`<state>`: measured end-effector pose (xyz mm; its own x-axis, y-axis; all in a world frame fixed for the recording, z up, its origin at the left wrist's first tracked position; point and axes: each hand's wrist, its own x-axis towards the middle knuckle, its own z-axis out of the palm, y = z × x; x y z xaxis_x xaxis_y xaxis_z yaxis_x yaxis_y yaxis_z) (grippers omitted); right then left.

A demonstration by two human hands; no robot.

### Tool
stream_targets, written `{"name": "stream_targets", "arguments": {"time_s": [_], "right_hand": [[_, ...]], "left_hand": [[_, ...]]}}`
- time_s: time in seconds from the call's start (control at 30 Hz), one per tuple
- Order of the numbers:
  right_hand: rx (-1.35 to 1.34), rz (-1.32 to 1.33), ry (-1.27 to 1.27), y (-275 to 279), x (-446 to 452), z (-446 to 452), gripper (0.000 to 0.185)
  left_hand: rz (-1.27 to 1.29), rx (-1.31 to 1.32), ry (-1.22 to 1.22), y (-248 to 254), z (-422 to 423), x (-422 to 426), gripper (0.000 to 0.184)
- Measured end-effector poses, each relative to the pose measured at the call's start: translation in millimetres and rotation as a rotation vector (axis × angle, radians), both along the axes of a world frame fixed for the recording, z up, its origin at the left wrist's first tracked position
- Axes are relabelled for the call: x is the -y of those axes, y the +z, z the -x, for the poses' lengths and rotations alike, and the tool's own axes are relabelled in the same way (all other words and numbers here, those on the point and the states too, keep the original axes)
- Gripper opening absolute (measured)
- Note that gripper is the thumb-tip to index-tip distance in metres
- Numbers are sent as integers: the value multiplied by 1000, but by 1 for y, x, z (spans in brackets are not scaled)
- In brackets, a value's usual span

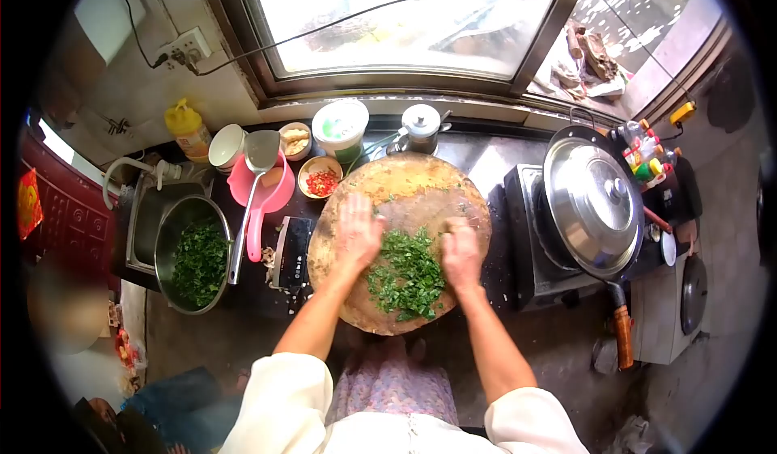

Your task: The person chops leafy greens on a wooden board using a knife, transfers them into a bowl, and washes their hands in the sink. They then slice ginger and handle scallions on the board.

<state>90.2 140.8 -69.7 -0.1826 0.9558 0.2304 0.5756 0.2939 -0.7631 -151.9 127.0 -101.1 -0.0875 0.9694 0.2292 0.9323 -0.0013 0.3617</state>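
On the round wooden board [405, 177] lies a heap of chopped green leaves [407, 276]. My left hand [358, 231] rests flat over the board at the heap's upper left, its fingers stretched forward and slightly blurred. To the right of the leaves is my right hand [460, 253], its fingers curled in; whatever they hold, if anything, is too hidden to make out. Left of the board, a metal bowl [194, 253] contains more green leaves.
A pink strainer [261, 185] with a metal ladle, a small bowl of chopped red peppers [320, 180] and a white tub [340, 130] stand behind and left. A lidded wok [593, 203] sits on the stove at right; its handle [622, 337] points toward the front. A person's blue clothing [178, 405] shows lower left.
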Motion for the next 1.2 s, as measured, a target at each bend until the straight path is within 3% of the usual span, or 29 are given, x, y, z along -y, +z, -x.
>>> {"name": "stream_targets", "arguments": {"time_s": [0.07, 0.1, 0.17, 0.2, 0.23, 0.37, 0.43, 0.47, 0.5, 0.6, 0.73, 0.77, 0.83, 0.9, 0.93, 1.0, 1.03, 1.07, 1.1, 1.17, 1.2], "right_hand": [[-160, 51, 119, -7, 21, 43, 33], [-250, 44, 173, -15, 29, 58, 34], [-442, 165, 82, 7, 32, 60, 34], [-425, 131, 103, 10, 26, 47, 33], [-405, 96, 125, 12, 18, 30, 33], [-188, -119, -108, -3, -5, -9, 31], [-275, 34, -37, -3, 16, 18, 31], [-341, 104, 53, 12, 29, 35, 32], [-347, 89, 114, -8, 33, 43, 32], [-530, 145, 11, -17, 35, 29, 32], [-593, 133, -89, -12, 45, -11, 32], [-596, 135, -98, -12, 46, -16, 31], [-545, 116, -69, -15, 47, -18, 31], [-388, 26, -40, -8, 45, -15, 30], [-296, -7, -62, -15, 44, -13, 30], [-142, -102, -65, -17, 42, 1, 29], [-211, -91, -45, -17, 39, 13, 28], [-187, -112, 22, -18, 33, 26, 28], [-162, -136, 92, -18, 27, 40, 28], [-336, 16, 63, -20, 21, 64, 25], [-546, 124, 16, -26, 23, 70, 24]], "left_hand": [[-52, 116, -144, 6, -37, 18, 57], [-35, 367, -207, -13, -46, 31, 53], [28, 756, -196, 37, -49, 60, 51], [-21, 594, -162, 46, -35, 72, 51], [-76, 622, -131, 42, -15, 84, 52], [8, 110, 123, 16, 1, 147, 62], [19, 37, 152, 11, -50, 150, 74], [-14, 182, 173, 16, -75, 148, 84], [-48, 325, 190, 24, -98, 146, 95], [24, 139, 58, 30, -132, 150, 111], [-148, -109, -82, 20, -110, 86, 74], [-163, -159, -56, 19, -100, 69, 73], [-130, -175, -124, 24, -77, 56, 76], [-105, 1, -107, 38, -63, 66, 82], [-68, -11, -28, 38, -58, 73, 91], [-148, 141, 137, 14, -58, 70, 94], [-185, 219, 220, 5, -58, 69, 95], [-91, 113, 241, 11, -64, 62, 94], [-154, 56, 273, 16, -74, 55, 71], [-146, 489, 82, 10, -81, 40, 44], [-232, 727, 155, 2, -96, 35, 36]]}}
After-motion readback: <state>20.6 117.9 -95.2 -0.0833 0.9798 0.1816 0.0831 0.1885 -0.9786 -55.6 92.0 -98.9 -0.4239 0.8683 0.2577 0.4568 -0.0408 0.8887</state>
